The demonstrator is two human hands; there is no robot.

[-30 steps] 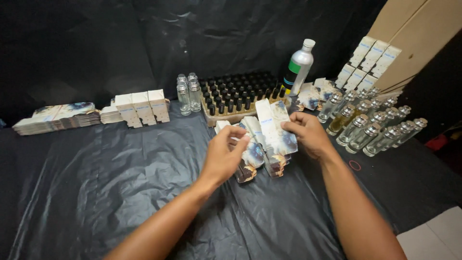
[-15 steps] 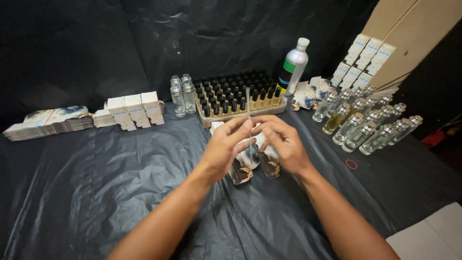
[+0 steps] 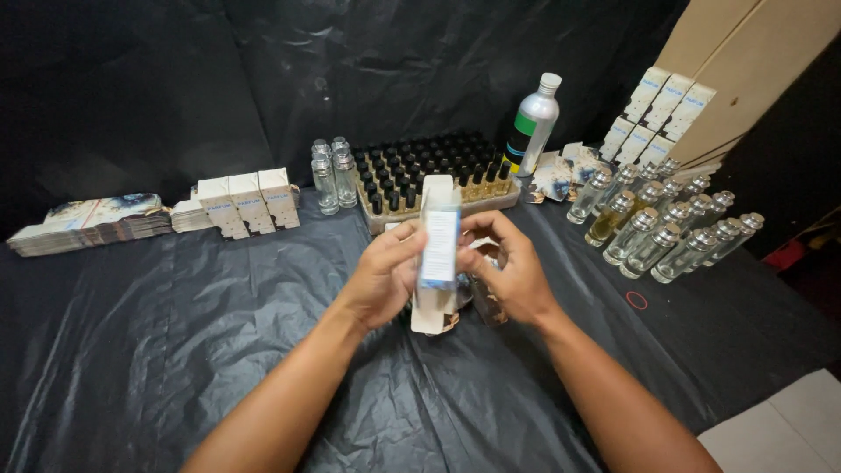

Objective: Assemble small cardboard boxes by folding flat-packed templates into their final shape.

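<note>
Fingers of both hands (image 3: 455,271) clamp an upright carton (image 3: 436,254), its lower end seemingly hidden behind them.

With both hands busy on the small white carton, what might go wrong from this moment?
1. The left hand and right hand pinch the thin white carton from both sides; too much pressure may crease it or tear its open top flap.
2. The clear glass bottles stand packed together near the right forearm; a careless sweep could topple several.
3. The black plastic sheet is wrinkled, so a carton set down upright may tip.
</note>
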